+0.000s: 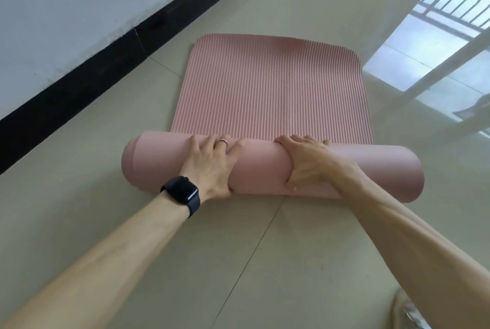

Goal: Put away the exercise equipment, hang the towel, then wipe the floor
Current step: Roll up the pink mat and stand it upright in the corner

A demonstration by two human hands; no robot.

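Observation:
A pink ribbed exercise mat [267, 87] lies on the pale tiled floor, its near part wound into a thick roll [262, 169]. My left hand [212, 161], with a ring and a black watch on the wrist, grips the roll left of its middle, fingers curled over the top and thumb at the near side. My right hand [307, 161] grips the roll just right of the middle in the same way. The flat part of the mat stretches away from the roll toward the wall.
A white wall with a black skirting board [79, 85] runs along the left. The glossy floor [238, 262] reflects a window grille at the right. A dark object [474, 108] shows at the right edge. A patch of fabric [413, 315] sits at the bottom right.

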